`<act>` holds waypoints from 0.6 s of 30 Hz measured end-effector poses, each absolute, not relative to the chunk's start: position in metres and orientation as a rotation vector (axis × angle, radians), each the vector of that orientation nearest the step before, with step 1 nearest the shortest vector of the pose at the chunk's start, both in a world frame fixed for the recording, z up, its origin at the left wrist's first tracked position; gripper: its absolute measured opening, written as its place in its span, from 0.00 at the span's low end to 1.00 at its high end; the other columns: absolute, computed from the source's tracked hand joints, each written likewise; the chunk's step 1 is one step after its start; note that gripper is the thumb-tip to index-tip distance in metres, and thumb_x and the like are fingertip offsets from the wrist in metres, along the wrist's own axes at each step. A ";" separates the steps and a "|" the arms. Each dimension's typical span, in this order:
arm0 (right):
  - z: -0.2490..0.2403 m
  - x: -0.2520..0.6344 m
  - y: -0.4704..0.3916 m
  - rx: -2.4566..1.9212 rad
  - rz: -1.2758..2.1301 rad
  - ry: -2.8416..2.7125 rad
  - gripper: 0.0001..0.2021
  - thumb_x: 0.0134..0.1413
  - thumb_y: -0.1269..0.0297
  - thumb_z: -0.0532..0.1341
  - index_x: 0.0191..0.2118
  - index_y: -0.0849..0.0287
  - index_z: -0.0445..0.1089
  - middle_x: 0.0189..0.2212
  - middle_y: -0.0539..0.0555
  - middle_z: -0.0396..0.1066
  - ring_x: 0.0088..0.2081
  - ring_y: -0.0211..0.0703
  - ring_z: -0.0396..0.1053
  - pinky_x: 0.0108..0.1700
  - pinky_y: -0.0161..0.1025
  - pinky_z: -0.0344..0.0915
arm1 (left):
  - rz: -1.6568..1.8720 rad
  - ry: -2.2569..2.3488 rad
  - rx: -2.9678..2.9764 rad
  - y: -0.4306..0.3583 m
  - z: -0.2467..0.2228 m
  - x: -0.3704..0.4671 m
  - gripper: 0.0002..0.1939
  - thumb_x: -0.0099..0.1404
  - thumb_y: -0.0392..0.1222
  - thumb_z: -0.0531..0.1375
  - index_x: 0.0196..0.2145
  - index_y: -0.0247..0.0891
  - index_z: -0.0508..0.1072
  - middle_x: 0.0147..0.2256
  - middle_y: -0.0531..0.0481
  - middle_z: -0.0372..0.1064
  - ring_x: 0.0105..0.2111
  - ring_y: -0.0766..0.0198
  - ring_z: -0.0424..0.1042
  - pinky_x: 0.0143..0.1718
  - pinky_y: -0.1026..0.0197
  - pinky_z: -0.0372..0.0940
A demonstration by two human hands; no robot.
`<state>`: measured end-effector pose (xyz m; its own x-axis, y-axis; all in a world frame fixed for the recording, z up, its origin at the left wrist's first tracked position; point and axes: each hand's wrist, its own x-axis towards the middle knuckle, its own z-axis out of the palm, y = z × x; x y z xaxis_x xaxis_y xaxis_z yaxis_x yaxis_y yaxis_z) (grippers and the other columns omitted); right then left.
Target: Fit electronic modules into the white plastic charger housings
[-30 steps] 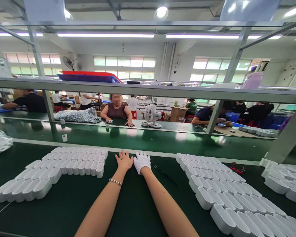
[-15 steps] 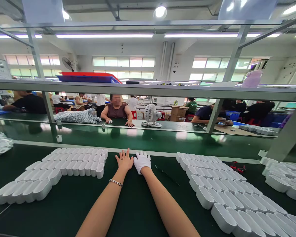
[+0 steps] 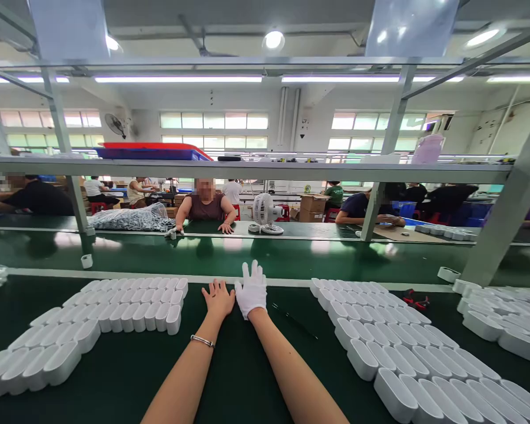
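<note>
My left hand (image 3: 218, 299) is bare, with a bracelet on the wrist, and lies on the dark green table (image 3: 176, 377) with its fingers spread. Beside it my right hand (image 3: 251, 291) wears a white glove; its fingers are apart and point up and forward. Neither hand holds anything. White oval cups (image 3: 63, 360) stand in rows to the left of my hands. More such cups (image 3: 395, 396) fill rows on the right. A thin dark tool (image 3: 295, 321) lies just right of my gloved hand.
Red-handled pliers (image 3: 416, 300) lie beyond the right rows. More white parts (image 3: 503, 315) sit at the far right. A green belt (image 3: 282, 256) runs ahead, carrying a small white part (image 3: 86, 261). A person (image 3: 206, 206) sits across it beside a fan (image 3: 265, 212).
The fingers of my right hand have lifted and spread. The view has shifted a little. On the belt, the small part near the person opposite is now at that person's hand.
</note>
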<state>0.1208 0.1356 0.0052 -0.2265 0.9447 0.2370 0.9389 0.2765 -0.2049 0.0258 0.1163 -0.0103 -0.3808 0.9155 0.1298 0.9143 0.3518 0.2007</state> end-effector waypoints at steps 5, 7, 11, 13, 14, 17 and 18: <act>-0.006 0.122 0.140 -1.563 0.082 -2.442 0.20 0.63 0.58 0.44 0.56 0.56 0.62 0.60 0.59 0.56 0.60 0.52 0.50 0.58 0.51 0.45 | 0.389 2.586 1.770 0.116 -0.014 0.025 0.30 0.67 0.46 0.46 0.65 0.44 0.43 0.66 0.41 0.35 0.61 0.48 0.50 0.59 0.38 0.45; -0.010 0.124 0.140 -1.556 0.085 -2.463 0.20 0.63 0.58 0.44 0.56 0.56 0.62 0.59 0.59 0.56 0.60 0.52 0.50 0.58 0.51 0.45 | 0.374 2.543 1.802 0.115 -0.016 0.024 0.26 0.67 0.48 0.46 0.62 0.47 0.52 0.65 0.44 0.40 0.62 0.46 0.48 0.59 0.38 0.43; -0.011 0.127 0.138 -1.568 0.078 -2.470 0.21 0.65 0.56 0.41 0.53 0.54 0.64 0.57 0.56 0.59 0.58 0.49 0.53 0.58 0.50 0.47 | 0.389 2.510 1.801 0.117 -0.019 0.023 0.27 0.67 0.48 0.43 0.63 0.41 0.52 0.63 0.39 0.46 0.62 0.42 0.45 0.58 0.34 0.42; -0.009 0.127 0.138 -1.583 0.074 -2.453 0.21 0.64 0.54 0.41 0.53 0.53 0.64 0.57 0.55 0.60 0.58 0.49 0.53 0.57 0.48 0.48 | 0.412 2.508 1.797 0.119 -0.020 0.022 0.29 0.67 0.48 0.43 0.64 0.41 0.46 0.64 0.37 0.44 0.62 0.41 0.45 0.57 0.33 0.44; -0.007 0.127 0.137 -1.601 0.071 -2.433 0.22 0.64 0.54 0.41 0.56 0.54 0.61 0.58 0.55 0.57 0.59 0.50 0.51 0.58 0.48 0.48 | 0.421 2.507 1.797 0.120 -0.020 0.022 0.30 0.67 0.48 0.43 0.65 0.40 0.44 0.64 0.36 0.43 0.62 0.41 0.46 0.57 0.33 0.44; -0.003 0.126 0.137 -1.678 -0.011 -2.244 0.28 0.63 0.53 0.44 0.65 0.58 0.45 0.65 0.59 0.40 0.64 0.56 0.37 0.60 0.52 0.41 | 0.426 2.499 1.802 0.121 -0.021 0.021 0.29 0.67 0.50 0.44 0.63 0.40 0.49 0.64 0.37 0.43 0.62 0.40 0.45 0.57 0.33 0.44; -0.003 0.126 0.138 -1.679 -0.036 -2.196 0.30 0.62 0.53 0.45 0.66 0.59 0.40 0.66 0.60 0.34 0.65 0.58 0.33 0.60 0.53 0.39 | 0.424 2.497 1.801 0.121 -0.021 0.021 0.28 0.67 0.50 0.44 0.63 0.40 0.52 0.64 0.37 0.43 0.62 0.40 0.44 0.58 0.34 0.43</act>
<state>0.1261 0.1379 -0.0029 -0.2182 0.9262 0.3076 0.9357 0.2881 -0.2038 0.0214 0.1209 -0.0213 -0.3278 0.9356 0.1308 0.9264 0.2912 0.2386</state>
